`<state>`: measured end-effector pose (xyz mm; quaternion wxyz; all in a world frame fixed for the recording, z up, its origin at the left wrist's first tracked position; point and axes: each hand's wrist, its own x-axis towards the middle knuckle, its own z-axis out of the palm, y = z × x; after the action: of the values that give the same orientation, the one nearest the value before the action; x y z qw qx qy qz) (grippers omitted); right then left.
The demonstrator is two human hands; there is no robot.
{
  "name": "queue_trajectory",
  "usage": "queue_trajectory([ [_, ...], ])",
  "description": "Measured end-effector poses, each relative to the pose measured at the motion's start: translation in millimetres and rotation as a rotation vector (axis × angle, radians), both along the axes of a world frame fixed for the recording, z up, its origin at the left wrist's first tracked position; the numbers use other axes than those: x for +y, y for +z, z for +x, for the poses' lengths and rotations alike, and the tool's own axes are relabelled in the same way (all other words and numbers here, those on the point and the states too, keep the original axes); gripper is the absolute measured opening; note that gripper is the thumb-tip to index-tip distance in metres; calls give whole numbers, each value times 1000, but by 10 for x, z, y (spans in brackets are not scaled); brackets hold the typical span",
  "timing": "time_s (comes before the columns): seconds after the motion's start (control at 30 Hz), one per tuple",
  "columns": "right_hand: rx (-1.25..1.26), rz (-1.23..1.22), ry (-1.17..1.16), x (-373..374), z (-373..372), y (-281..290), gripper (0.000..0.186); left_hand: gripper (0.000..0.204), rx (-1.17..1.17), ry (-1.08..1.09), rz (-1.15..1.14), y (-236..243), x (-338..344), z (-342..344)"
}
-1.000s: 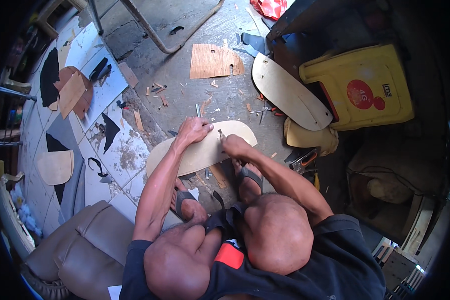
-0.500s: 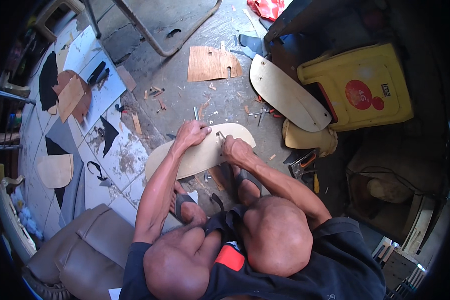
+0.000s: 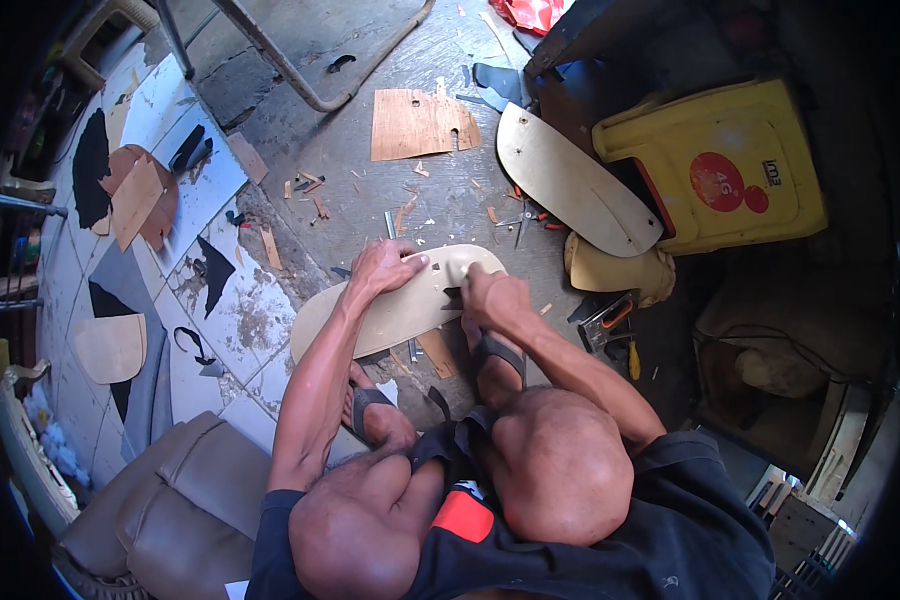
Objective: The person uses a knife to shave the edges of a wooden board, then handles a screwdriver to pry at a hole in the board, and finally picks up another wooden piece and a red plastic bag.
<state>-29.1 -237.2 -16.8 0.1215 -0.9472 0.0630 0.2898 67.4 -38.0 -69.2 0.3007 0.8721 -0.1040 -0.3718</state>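
Note:
A long pale board (image 3: pixel 370 320) with rounded ends lies tilted across in front of my feet. Small dark cut-outs show near its right end. My left hand (image 3: pixel 385 268) is closed on the board's far edge, the thumb resting on its upper face. Over the right end my right hand (image 3: pixel 498 298) is closed in a fist-like grip, with a small blurred thing at its fingers that I cannot make out. A similar pale board (image 3: pixel 575 180), larger in view and with small holes, leans at the right beside a yellow plastic panel (image 3: pixel 715 170).
Beyond my hands lies a brown wood sheet (image 3: pixel 420 125) with cut-outs, among scattered chips. To the right are a hacksaw-like tool (image 3: pixel 605 320) and a yellow-handled screwdriver (image 3: pixel 634 360). A metal tube frame (image 3: pixel 290 70) stands far left; a brown cushioned seat (image 3: pixel 195 500) is near left.
My right hand has moved slightly to the right along the board, uncovering a dark cut-out. My left hand keeps its hold, and the board stays in nearly the same place.

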Motion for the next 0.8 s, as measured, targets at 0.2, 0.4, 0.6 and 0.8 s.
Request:
queue_trajectory([
  [0.2, -448, -196, -270, -835, -97, -224, 39, 38, 144, -78, -199, -43, 148, 203],
  [0.4, -322, 247, -153, -1022, -197, -406, 43, 38, 88, 677, -529, 680, 1226, 319],
  [0.6, -165, 221, -185, -576, -267, -655, 26, 45, 160, 624, -408, 612, 888, -4],
  [0.8, -365, 253, -358, -625, -177, -563, 23, 40, 209, 458, -430, 534, 760, -46],
])
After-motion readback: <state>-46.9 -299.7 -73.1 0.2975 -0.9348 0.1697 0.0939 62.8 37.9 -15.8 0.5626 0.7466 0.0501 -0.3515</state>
